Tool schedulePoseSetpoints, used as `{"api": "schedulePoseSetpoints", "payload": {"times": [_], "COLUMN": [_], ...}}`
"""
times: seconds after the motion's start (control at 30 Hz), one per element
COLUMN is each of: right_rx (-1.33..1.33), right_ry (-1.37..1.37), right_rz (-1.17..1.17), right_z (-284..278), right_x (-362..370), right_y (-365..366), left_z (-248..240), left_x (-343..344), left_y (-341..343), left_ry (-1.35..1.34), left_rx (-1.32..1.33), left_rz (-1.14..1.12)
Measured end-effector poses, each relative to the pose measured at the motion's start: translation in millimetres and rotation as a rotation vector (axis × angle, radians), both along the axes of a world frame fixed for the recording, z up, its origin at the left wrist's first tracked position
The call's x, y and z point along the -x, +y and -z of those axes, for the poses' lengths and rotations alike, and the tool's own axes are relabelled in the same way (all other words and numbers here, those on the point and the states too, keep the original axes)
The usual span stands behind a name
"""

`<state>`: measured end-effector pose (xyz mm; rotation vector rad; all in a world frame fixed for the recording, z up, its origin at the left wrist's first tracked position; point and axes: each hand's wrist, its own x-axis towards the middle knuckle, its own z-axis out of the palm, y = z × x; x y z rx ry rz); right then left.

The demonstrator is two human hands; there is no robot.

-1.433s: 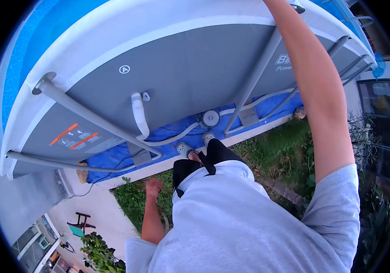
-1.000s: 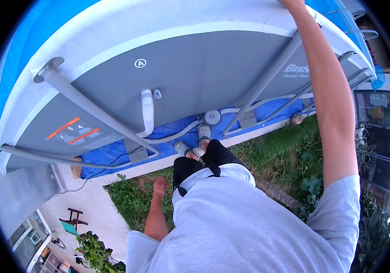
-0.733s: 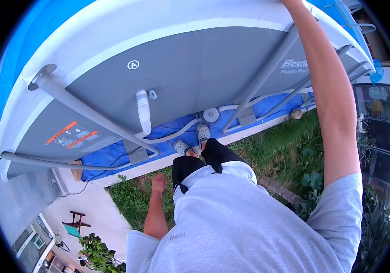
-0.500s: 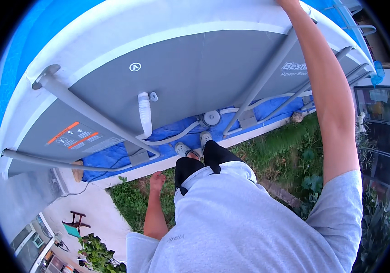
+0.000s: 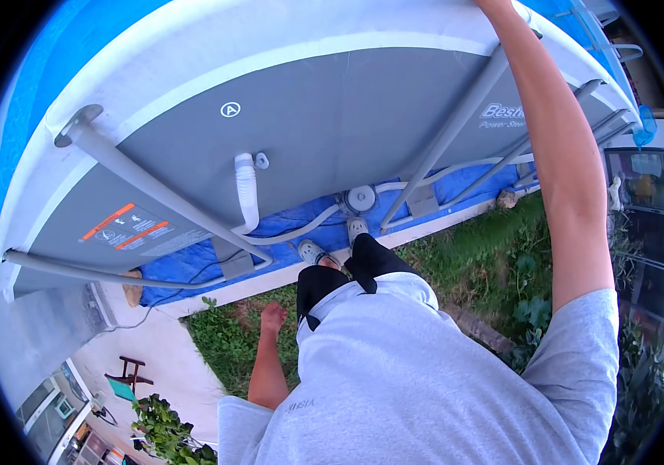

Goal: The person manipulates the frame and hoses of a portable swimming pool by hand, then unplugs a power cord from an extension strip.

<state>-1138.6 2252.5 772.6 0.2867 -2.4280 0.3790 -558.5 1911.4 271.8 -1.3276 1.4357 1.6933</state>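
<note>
My right arm (image 5: 560, 155) reaches up and forward to the white rim (image 5: 293, 54) of an above-ground pool with a grey wall (image 5: 309, 116). Only the base of my right hand (image 5: 491, 5) shows at the top edge of the picture; its fingers are cut off. My left hand (image 5: 273, 317) hangs low beside my leg, over the grass. Its fingers look loosely curled, with nothing seen in them. A white ribbed hose (image 5: 246, 190) comes out of the pool wall in front of me.
Slanted grey pool legs (image 5: 142, 174) stand out from the wall. A round grey pump (image 5: 360, 200) sits on blue ground sheeting (image 5: 301, 219) near my shoes (image 5: 313, 253). Grass (image 5: 487, 248) lies at right, a small folding stool (image 5: 129, 375) at lower left. A blue net (image 5: 645, 128) hangs far right.
My left hand has dropped slightly and shifted a little to the right. One foot has moved a little forward and right. My right arm stays raised at the pool rim.
</note>
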Motion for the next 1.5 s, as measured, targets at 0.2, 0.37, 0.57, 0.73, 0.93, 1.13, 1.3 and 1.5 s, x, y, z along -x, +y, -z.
{"api": "schedulePoseSetpoints", "payload": {"times": [0.2,0.37,0.57,0.73,0.93,1.13,1.3,1.5], "right_rx": [0.013,-0.002,0.018,0.174,0.184,0.262,0.267,0.270], "right_ry": [-0.028,0.023,0.016,0.009,0.097,0.127,0.083,0.031], "right_rz": [0.014,-0.024,0.023,-0.083,0.027,-0.047,-0.049,-0.104], "right_z": [-2,1,-5,2,2,5,1,20], "right_x": [-6,2,-2,-6,-2,-7,-9,4], "right_y": [-4,1,5,-37,-2,9,11,-11], "left_z": [-12,-24,-2,43,7,-43,-53,-69], "left_x": [11,22,24,-36,24,72,76,17], "left_y": [1,7,-1,-56,-12,23,24,41], "left_ry": [0.061,0.109,0.054,0.242,0.178,0.068,0.197,0.245], "left_rx": [0.081,0.035,0.048,-0.147,-0.021,0.066,0.048,0.250], "left_rz": [0.155,0.045,0.136,0.046,0.210,0.144,0.085,0.034]}}
